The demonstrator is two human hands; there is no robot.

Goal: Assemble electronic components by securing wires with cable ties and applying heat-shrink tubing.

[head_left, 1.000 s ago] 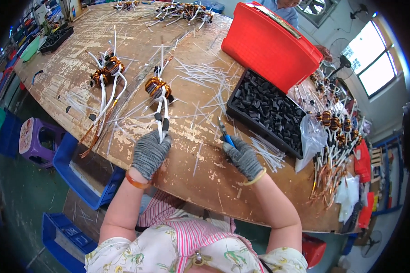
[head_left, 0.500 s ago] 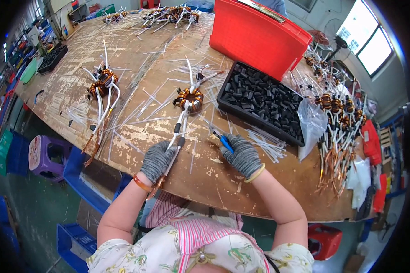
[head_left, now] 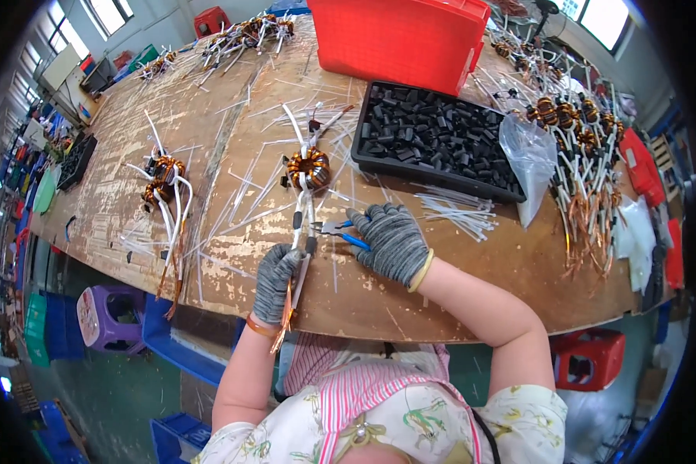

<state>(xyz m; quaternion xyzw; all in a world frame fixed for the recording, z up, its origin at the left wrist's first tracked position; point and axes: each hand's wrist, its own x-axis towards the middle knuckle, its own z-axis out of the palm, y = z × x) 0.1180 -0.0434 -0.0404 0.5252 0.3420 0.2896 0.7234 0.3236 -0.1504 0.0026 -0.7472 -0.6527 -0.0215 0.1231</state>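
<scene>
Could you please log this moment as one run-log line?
left hand: grips coil leads | right hand: blue-handled pliers at leads | coil on table

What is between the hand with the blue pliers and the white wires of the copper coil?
Nothing visible. The right hand holds the blue-handled pliers with their tip right at the white sleeved wires of the copper-wound ring coil. The left hand grips those wires lower down.
</scene>
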